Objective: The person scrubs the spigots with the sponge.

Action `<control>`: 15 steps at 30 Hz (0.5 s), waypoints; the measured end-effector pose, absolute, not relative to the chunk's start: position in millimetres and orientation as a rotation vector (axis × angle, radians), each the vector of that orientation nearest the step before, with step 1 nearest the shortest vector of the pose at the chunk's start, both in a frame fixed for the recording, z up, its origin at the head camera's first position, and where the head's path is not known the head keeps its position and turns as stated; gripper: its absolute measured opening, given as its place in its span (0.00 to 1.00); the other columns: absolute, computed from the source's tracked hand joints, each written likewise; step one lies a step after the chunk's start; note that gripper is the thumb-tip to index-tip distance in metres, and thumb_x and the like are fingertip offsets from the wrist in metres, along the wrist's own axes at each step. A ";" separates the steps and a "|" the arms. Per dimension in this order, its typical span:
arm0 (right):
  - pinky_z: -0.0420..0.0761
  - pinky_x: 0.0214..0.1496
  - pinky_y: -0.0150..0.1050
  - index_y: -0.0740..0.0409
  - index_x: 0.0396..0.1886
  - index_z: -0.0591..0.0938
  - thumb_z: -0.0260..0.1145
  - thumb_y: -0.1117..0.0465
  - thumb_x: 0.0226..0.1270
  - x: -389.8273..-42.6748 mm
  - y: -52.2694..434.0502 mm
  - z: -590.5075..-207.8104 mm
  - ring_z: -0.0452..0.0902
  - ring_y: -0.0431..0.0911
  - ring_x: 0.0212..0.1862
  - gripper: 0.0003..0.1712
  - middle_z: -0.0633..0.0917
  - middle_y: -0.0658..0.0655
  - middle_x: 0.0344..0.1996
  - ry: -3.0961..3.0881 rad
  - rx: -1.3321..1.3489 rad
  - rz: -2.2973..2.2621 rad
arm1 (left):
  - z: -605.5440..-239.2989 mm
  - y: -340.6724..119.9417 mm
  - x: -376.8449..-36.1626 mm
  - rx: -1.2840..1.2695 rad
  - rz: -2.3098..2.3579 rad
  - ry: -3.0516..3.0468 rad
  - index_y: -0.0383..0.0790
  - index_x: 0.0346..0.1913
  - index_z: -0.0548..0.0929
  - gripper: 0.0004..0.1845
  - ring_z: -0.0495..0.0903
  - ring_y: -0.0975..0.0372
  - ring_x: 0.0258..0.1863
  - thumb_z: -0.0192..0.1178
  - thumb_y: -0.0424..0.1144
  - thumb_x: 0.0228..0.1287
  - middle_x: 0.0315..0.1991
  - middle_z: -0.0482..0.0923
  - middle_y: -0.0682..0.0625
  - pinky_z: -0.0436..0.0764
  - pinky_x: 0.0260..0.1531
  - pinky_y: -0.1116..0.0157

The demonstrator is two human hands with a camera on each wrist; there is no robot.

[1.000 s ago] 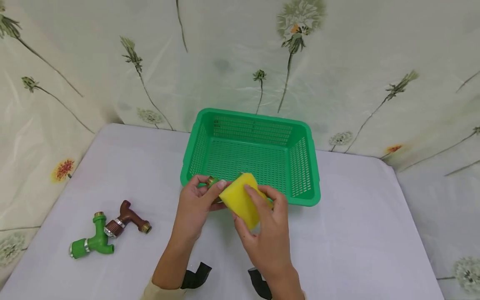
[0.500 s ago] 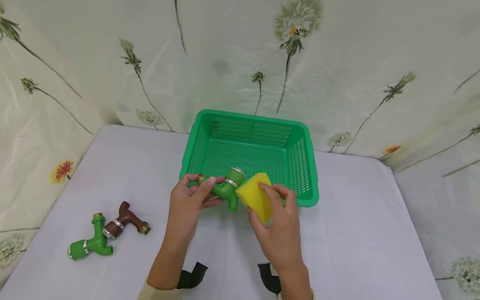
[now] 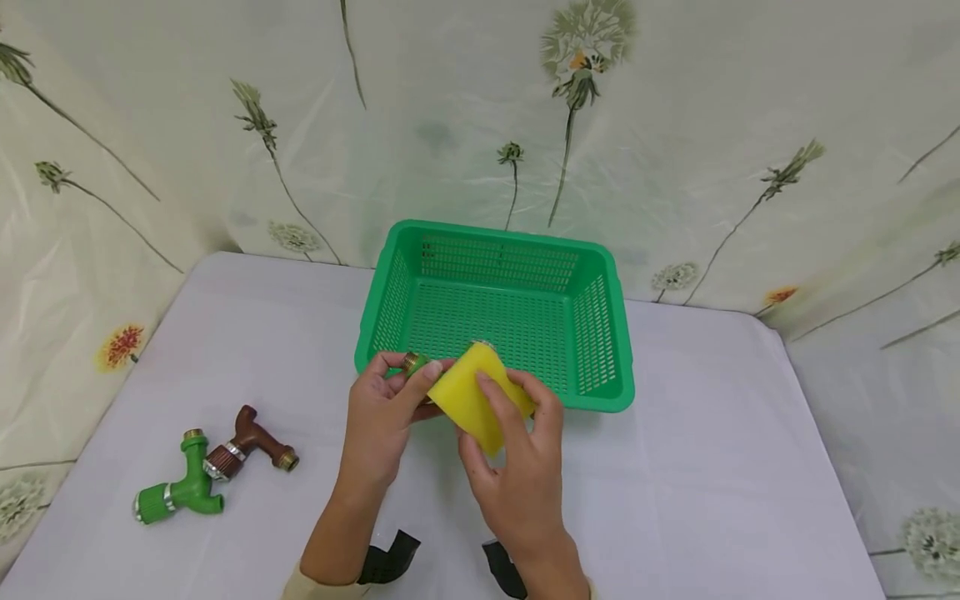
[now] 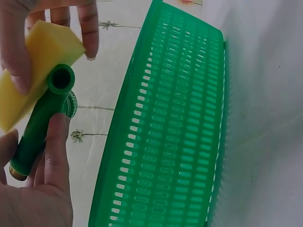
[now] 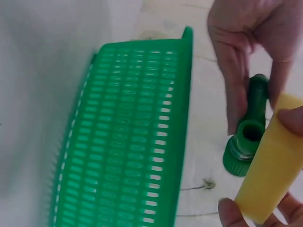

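My left hand (image 3: pixel 382 417) grips a green tap (image 4: pixel 37 123) by its inlet end, whose brass thread (image 3: pixel 413 362) pokes out past the fingers. A yellow sponge (image 3: pixel 472 396) is pinched between the thumb and fingers of my right hand (image 3: pixel 521 467). In the head view the sponge covers most of the tap. Both wrist views show the sponge lying along the tap's side, with the tap's spout opening (image 5: pixel 252 131) and ribbed green knob (image 5: pixel 235 161) in sight. Both hands are above the near rim of a green basket (image 3: pixel 615 400).
On the table's left lie another green tap (image 3: pixel 191 483) and a brown tap (image 3: pixel 251 442), close together. The white-covered table (image 3: pixel 705 467) extends to the right. Behind it hangs a flower-patterned curtain (image 3: pixel 442 108). Black straps (image 3: pixel 393 557) show near my wrists.
Half a second ago the sponge was off to the right, leaving the tap's body and knob visible. My right hand has since moved left, bringing the sponge back over the tap.
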State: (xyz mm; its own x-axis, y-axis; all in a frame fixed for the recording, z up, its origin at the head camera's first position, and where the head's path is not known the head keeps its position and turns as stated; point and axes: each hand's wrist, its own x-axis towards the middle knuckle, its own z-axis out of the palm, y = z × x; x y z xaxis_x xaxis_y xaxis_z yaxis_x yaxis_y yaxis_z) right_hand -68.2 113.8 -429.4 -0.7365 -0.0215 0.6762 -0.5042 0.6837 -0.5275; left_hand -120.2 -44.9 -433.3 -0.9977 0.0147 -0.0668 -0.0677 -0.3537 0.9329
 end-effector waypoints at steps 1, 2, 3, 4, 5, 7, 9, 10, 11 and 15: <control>0.83 0.57 0.53 0.54 0.66 0.81 0.77 0.69 0.55 -69.4 113.5 -431.4 0.71 0.60 0.63 0.36 0.73 0.68 0.62 -2.251 0.398 0.954 | -433.3 -45.1 -120.5 -0.078 2.547 1.761 0.32 0.50 0.73 0.16 0.91 0.46 0.42 0.68 0.38 0.73 0.49 0.88 0.39 0.89 0.43 0.52; 0.83 0.56 0.54 0.54 0.66 0.81 0.78 0.70 0.55 -70.8 114.4 -433.4 0.71 0.60 0.64 0.36 0.73 0.68 0.62 -2.263 0.391 0.959 | -433.3 -45.4 -120.8 -0.081 2.557 1.757 0.32 0.50 0.73 0.16 0.90 0.46 0.42 0.68 0.37 0.73 0.49 0.88 0.38 0.89 0.43 0.52; 0.83 0.55 0.55 0.53 0.66 0.81 0.78 0.70 0.55 -72.6 116.2 -435.3 0.71 0.60 0.64 0.36 0.73 0.68 0.63 -2.272 0.388 0.965 | -433.3 -45.6 -121.1 -0.084 2.565 1.756 0.32 0.50 0.73 0.16 0.90 0.46 0.42 0.68 0.37 0.73 0.50 0.88 0.38 0.89 0.42 0.52; 0.84 0.55 0.56 0.53 0.66 0.81 0.78 0.71 0.54 -74.6 118.6 -437.0 0.71 0.60 0.64 0.37 0.73 0.67 0.62 -2.277 0.387 0.976 | -433.5 -45.8 -121.5 -0.086 2.572 1.757 0.32 0.50 0.73 0.16 0.90 0.46 0.43 0.68 0.37 0.73 0.50 0.88 0.38 0.89 0.42 0.52; 0.84 0.54 0.56 0.54 0.66 0.81 0.79 0.72 0.54 -76.4 121.6 -438.4 0.71 0.60 0.64 0.37 0.73 0.67 0.62 -2.282 0.382 0.992 | -433.9 -45.8 -121.9 -0.084 2.577 1.750 0.32 0.51 0.72 0.16 0.90 0.46 0.43 0.68 0.36 0.73 0.50 0.88 0.37 0.89 0.42 0.52; 0.84 0.56 0.53 0.54 0.66 0.81 0.79 0.73 0.54 -79.4 129.0 -439.8 0.72 0.58 0.64 0.38 0.73 0.66 0.63 -2.292 0.354 1.024 | -434.3 -45.4 -122.6 -0.069 2.579 1.737 0.31 0.51 0.72 0.16 0.90 0.45 0.43 0.67 0.36 0.73 0.50 0.88 0.37 0.89 0.42 0.51; 0.83 0.58 0.49 0.55 0.67 0.81 0.79 0.73 0.56 -81.6 136.5 -440.6 0.74 0.57 0.64 0.37 0.74 0.65 0.62 -2.292 0.310 1.063 | -434.8 -45.1 -122.9 -0.057 2.571 1.729 0.31 0.51 0.71 0.16 0.90 0.45 0.43 0.67 0.35 0.74 0.51 0.88 0.37 0.89 0.42 0.51; 0.82 0.60 0.47 0.56 0.67 0.81 0.79 0.72 0.57 -82.3 140.1 -440.5 0.74 0.56 0.63 0.36 0.74 0.65 0.62 -2.295 0.285 1.075 | -435.0 -45.1 -123.1 -0.057 2.568 1.724 0.31 0.51 0.71 0.16 0.90 0.45 0.42 0.67 0.35 0.74 0.51 0.88 0.37 0.89 0.42 0.51; 0.82 0.61 0.46 0.56 0.67 0.80 0.78 0.71 0.58 -82.8 143.7 -440.4 0.74 0.56 0.64 0.36 0.74 0.65 0.62 -2.298 0.261 1.082 | -435.0 -45.3 -123.2 -0.054 2.570 1.711 0.31 0.51 0.71 0.15 0.90 0.45 0.42 0.66 0.35 0.74 0.51 0.88 0.36 0.89 0.42 0.51; 0.81 0.62 0.47 0.57 0.68 0.79 0.77 0.67 0.62 -84.1 153.7 -439.6 0.73 0.53 0.65 0.34 0.74 0.63 0.62 -2.298 0.186 1.113 | -434.9 -47.8 -123.0 -0.049 2.598 1.654 0.32 0.53 0.71 0.14 0.91 0.46 0.41 0.64 0.36 0.76 0.51 0.87 0.36 0.89 0.43 0.51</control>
